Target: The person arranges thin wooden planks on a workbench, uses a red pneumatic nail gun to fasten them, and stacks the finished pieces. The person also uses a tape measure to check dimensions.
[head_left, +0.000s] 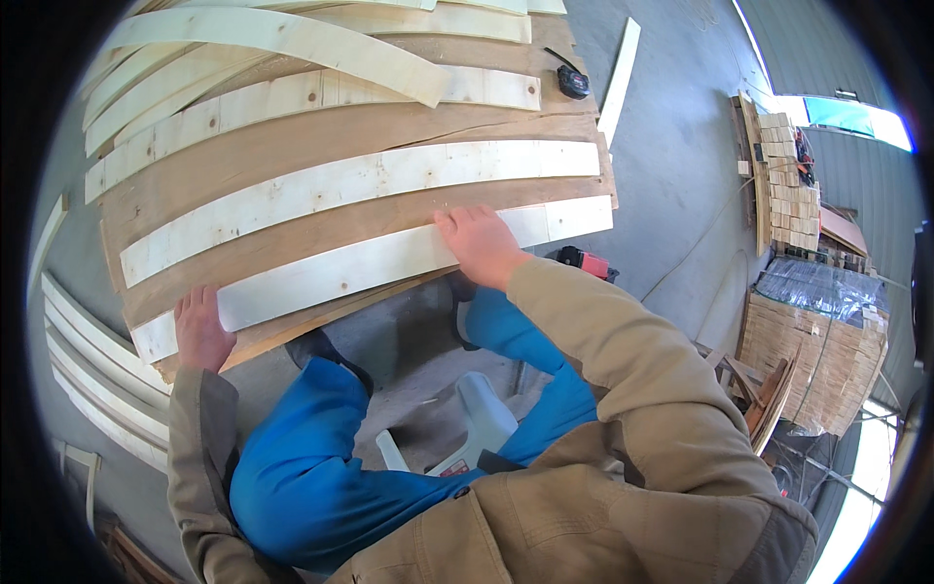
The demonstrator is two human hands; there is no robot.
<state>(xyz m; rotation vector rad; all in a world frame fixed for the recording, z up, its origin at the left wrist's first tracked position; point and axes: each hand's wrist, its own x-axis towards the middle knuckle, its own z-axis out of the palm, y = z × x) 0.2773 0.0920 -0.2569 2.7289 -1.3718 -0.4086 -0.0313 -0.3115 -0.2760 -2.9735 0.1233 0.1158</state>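
Note:
A long, pale wooden board (336,280) lies along the near edge of a brown wooden work surface (292,146). My left hand (204,329) is closed over this board close to its left end, fingertips at the far edge. Further right, my right hand (479,243) grips the same board across its width, thumb side partly hidden. Just beyond, and apart from it, a second pale board (370,181) with small knots lies roughly parallel. Neither hand touches that one.
More boards lie farther back, one curved-looking board (292,34) crossing others. A black tape measure (572,83) rests at the far right. Beside the surface is a red-and-black tool (587,263). Boards (102,365) lie at left; wood stacks (812,341) stand right. A plastic stool (484,414) is below me.

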